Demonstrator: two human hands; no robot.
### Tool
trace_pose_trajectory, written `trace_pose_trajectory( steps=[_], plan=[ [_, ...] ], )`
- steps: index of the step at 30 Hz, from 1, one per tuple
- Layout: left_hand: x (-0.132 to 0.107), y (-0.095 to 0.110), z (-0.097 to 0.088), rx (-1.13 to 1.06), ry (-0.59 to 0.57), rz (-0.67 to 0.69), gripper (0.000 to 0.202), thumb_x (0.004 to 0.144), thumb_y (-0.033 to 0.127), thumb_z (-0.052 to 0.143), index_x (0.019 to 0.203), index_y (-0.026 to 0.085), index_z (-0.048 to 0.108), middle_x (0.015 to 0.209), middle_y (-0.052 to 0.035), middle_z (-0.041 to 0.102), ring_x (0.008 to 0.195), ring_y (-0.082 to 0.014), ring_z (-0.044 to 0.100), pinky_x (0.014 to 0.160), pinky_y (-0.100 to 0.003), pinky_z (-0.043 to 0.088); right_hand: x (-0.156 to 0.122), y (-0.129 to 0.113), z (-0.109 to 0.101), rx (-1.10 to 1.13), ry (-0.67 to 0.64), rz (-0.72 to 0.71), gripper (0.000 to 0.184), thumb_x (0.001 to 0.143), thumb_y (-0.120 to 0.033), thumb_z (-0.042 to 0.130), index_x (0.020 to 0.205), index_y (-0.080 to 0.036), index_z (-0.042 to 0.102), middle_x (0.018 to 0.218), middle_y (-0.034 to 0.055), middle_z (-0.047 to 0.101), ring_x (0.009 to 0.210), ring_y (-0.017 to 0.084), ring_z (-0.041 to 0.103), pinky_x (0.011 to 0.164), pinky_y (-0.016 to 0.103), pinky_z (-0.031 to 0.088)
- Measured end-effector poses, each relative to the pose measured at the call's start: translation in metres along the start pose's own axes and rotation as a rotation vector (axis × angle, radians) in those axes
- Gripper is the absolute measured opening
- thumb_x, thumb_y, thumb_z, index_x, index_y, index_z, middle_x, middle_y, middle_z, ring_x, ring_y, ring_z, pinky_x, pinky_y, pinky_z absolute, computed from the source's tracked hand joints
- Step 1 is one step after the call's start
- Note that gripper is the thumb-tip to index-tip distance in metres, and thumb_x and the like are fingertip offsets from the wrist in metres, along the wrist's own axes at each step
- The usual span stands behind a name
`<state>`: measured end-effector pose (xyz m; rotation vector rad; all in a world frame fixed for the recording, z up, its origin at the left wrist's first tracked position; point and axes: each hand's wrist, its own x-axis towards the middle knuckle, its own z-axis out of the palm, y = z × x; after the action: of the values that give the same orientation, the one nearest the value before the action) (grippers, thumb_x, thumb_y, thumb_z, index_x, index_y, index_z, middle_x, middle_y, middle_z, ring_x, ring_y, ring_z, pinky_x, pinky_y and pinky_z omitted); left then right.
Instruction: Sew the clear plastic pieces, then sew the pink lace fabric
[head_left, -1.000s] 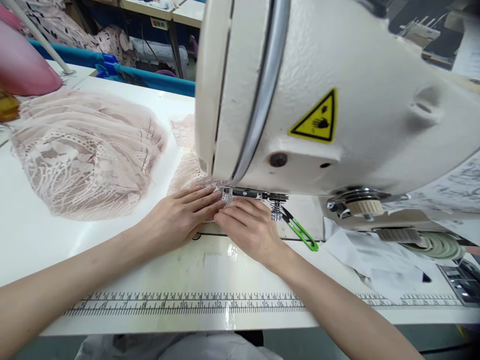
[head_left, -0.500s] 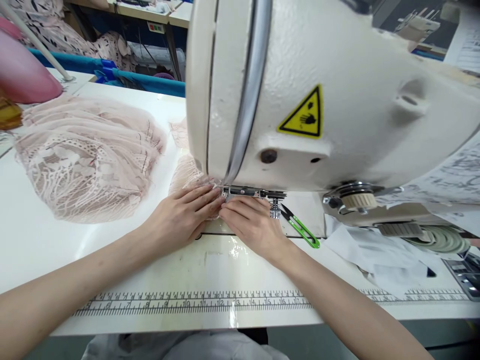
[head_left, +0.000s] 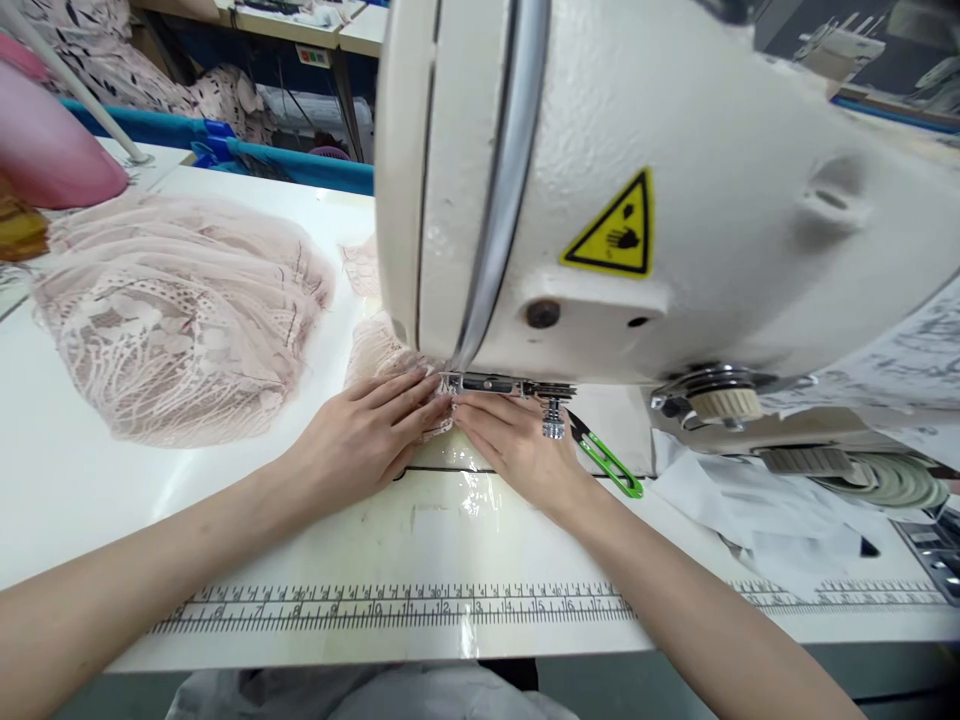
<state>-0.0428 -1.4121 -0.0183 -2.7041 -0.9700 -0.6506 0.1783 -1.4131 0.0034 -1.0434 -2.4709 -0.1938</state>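
Observation:
My left hand [head_left: 367, 430] lies flat with its fingers stretched out on a small piece of pale pink lace [head_left: 379, 350], just left of the presser foot [head_left: 480, 383] of a white sewing machine [head_left: 637, 180]. My right hand [head_left: 514, 440] lies flat beside it, fingers pressing the lace edge under the foot. The fingertips of both hands almost meet at the needle area, which the machine head partly hides. Green thread snips [head_left: 607, 462] lie on the table right behind my right hand.
A heap of pink lace pieces [head_left: 172, 310] sits at the left on the white table [head_left: 75, 480]. A printed ruler strip [head_left: 405, 605] runs along the front edge. White fabric scraps [head_left: 757, 520] lie at the right. A pink object [head_left: 45, 150] stands far left.
Both hands have slid a little forward toward the presser foot with the lace. The view has shifted slightly.

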Motion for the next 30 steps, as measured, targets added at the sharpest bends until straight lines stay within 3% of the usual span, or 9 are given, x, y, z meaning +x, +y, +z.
trace_pose_trajectory(
  steps=[9,13,20,30],
  plan=[
    [-0.001,-0.002,0.003,-0.005,-0.063,-0.004,0.043,0.098,0.024,0.037,0.137,0.013,0.052,0.14,-0.0125,0.054,0.129,-0.0313,0.051,0.103,-0.047,0.048,0.003,0.0,-0.002,-0.005,-0.02,0.157,0.02,0.096,-0.021,0.052,0.093,-0.024,0.072,0.096,-0.0012,0.075,0.079,0.014,0.066,0.076,0.028,0.046],
    [0.0,-0.002,0.003,-0.009,-0.067,-0.024,0.043,0.099,0.026,0.037,0.137,0.015,0.052,0.141,-0.012,0.054,0.13,-0.0319,0.05,0.102,-0.047,0.048,0.004,0.002,0.0,-0.019,-0.035,0.154,0.022,0.096,-0.022,0.051,0.092,-0.025,0.072,0.091,-0.0016,0.075,0.075,0.014,0.065,0.072,0.029,0.044],
    [-0.003,-0.005,0.0,-0.005,0.03,0.101,0.037,0.096,0.017,0.045,0.131,0.014,0.057,0.135,-0.004,0.059,0.124,-0.0244,0.057,0.107,-0.041,0.046,-0.006,-0.004,-0.001,-0.112,0.005,0.088,0.016,0.096,-0.031,0.056,0.101,-0.028,0.071,0.112,-0.0042,0.073,0.083,0.016,0.068,0.084,0.036,0.042],
    [-0.004,-0.009,-0.003,-0.03,0.053,0.096,0.036,0.095,0.015,0.04,0.124,0.01,0.062,0.128,-0.0064,0.063,0.116,-0.0227,0.063,0.104,-0.042,0.05,-0.009,-0.003,0.003,0.037,-0.119,0.043,0.026,0.099,-0.035,0.049,0.11,-0.026,0.07,0.123,0.0026,0.066,0.09,0.017,0.066,0.084,0.035,0.046]
  ],
)
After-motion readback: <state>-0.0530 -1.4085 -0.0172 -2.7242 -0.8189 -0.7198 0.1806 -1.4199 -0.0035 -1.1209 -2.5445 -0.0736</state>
